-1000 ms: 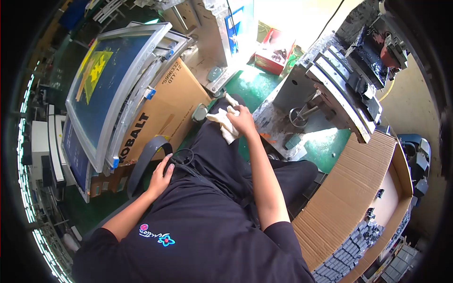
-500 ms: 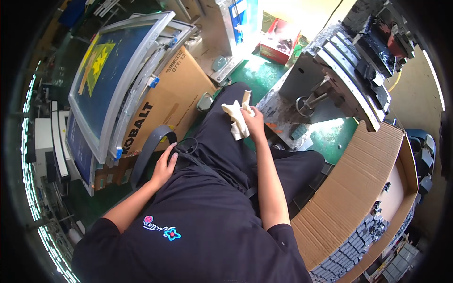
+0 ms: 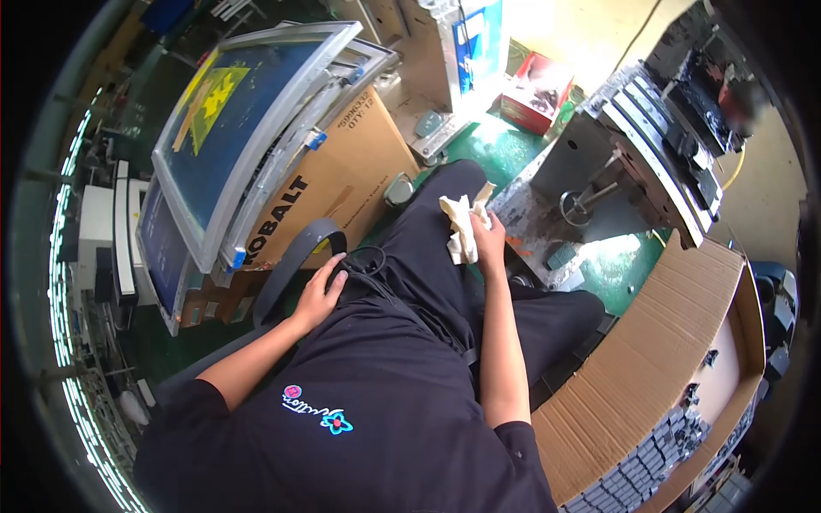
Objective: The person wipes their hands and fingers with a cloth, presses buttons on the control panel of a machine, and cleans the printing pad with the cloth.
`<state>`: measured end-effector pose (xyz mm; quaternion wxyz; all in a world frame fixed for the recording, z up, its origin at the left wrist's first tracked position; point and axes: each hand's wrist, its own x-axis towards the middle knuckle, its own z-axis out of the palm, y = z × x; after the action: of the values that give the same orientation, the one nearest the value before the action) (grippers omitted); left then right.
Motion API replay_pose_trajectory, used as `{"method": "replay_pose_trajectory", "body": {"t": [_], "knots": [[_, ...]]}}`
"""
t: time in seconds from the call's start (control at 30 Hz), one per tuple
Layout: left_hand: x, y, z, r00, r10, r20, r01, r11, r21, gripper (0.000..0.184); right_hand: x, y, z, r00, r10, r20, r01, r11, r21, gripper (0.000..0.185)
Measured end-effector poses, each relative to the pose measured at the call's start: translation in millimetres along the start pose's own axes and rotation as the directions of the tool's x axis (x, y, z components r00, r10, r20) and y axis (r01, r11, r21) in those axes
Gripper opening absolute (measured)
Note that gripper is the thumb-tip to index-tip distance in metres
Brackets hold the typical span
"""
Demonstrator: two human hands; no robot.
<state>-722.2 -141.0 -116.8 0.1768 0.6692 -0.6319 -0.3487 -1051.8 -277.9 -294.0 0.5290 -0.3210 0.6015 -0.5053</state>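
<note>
Right hand [image 3: 488, 246] and its white cloth [image 3: 462, 229] have come back a little from the knee since the earlier frame, with the view swinging too! Far left of that grip, framed screens [image 3: 244, 128] lean together, yellow film stuck on the front one. Just beyond them stands a cardboard carton [image 3: 351, 175], and it reads KOBALT in bold black, with 5996332 and QTY: 12 higher up; a smaller line is too tiny to read. Nearer the body, left of the grip, the left hand [image 3: 320, 295] lies open on the dark clothing, fingers loosely stretched beside a grey curved band [image 3: 299, 256] and a black cord loop [image 3: 369, 259]. Below the grip, the shirt [image 3: 342, 462] shows embroidery ending "utton", its first letter unclear, plus a blue flower. And the right hand is closed, pinching the bunched cloth above the thigh! Beyond it and rightward: a red box [image 3: 530, 115], then a metal machine [image 3: 590, 175]. Right and nearer, an open carton [image 3: 633, 368] holds stacked grey pieces [image 3: 641, 457]
</note>
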Motion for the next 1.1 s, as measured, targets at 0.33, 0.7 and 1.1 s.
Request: {"method": "replay_pose_trajectory", "body": {"t": [0.33, 0.7, 1.1], "knots": [[-9, 4, -1, 0.999, -0.016, -0.04, 0.017, 1.0, 0.023, 0.057, -14, -27, 0, 0.99, 0.052, 0.132, -0.078, 0.976, 0.202, 0.04], [-11, -4, -1, 0.999, -0.017, -0.028, 0.018, 1.0, 0.012, 0.058, -18, -29, -1, 0.989, 0.073, 0.131, -0.095, 0.98, 0.174, 0.05], [65, 132, -3, 0.942, 0.336, -0.005, -0.334, 0.933, -0.135, 0.035, -26, -30, -18, 0.993, -0.03, 0.113, 0.052, 0.979, -0.197, 0.05]]}}
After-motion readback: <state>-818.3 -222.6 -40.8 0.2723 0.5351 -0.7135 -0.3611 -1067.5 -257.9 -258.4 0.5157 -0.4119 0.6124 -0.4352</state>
